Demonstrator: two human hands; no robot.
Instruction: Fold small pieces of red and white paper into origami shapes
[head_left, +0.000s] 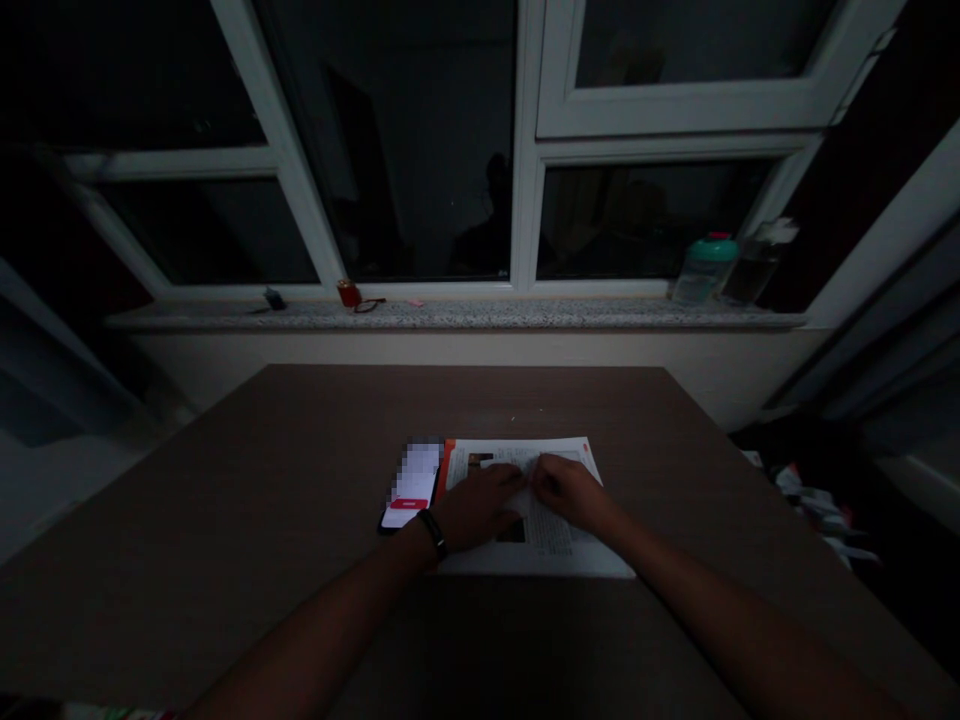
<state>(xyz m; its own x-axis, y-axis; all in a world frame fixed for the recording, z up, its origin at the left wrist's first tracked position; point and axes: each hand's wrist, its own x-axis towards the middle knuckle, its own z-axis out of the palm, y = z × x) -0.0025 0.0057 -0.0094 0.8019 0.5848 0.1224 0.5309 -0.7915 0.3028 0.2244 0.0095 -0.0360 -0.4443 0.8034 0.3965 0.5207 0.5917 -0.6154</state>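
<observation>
A printed page or booklet [555,555] with an orange left edge, text and small pictures lies flat on the brown table [225,500]. My left hand [480,505], with a dark band at the wrist, rests on its left half, fingers apart and pointing right. Close beside it, my right hand [566,488] is closed over the middle of the page, its fingertips pinched on something pale that is too dim and small to make out. A phone [412,485] with a lit screen and a red button lies just left of the page.
Behind the table, a speckled windowsill [525,313] holds a bottle with a teal lid [705,268], a clear bottle [757,262], a small red jar [349,293] and a small dark bottle [274,298]. Crumpled pale items [817,505] are beyond the table's right edge.
</observation>
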